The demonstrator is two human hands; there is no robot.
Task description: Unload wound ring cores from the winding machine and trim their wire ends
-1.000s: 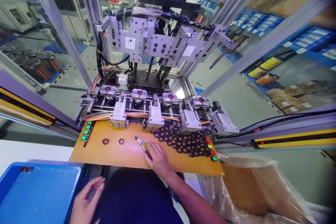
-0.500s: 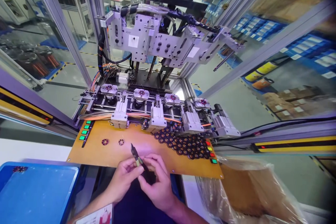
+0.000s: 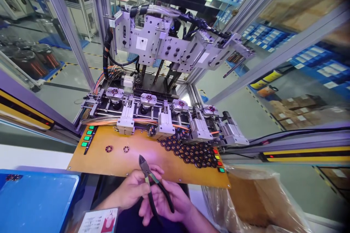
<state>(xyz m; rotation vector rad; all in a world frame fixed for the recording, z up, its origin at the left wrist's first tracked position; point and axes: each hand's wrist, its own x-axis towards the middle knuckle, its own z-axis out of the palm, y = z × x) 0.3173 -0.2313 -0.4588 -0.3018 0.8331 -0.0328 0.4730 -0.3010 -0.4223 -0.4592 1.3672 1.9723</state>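
Steady the pliers [image 3: 147, 171], lower centre of frame, pinched in left hand [image 3: 132, 189] and loosely grasped in right hand [image 3: 179, 198], seating both handles [image 3: 167, 196] evenly with blades [image 3: 142, 161] aimed away.

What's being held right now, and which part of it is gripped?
Pliers, by the handles: the left hand pinches one just below the pivot; the right hand is at both handles, its exact grip unclear.

Pliers [image 3: 145, 168] with black-and-green handles [image 3: 167, 196], orange-tan board [image 3: 93, 162], blue tray [image 3: 41, 204]
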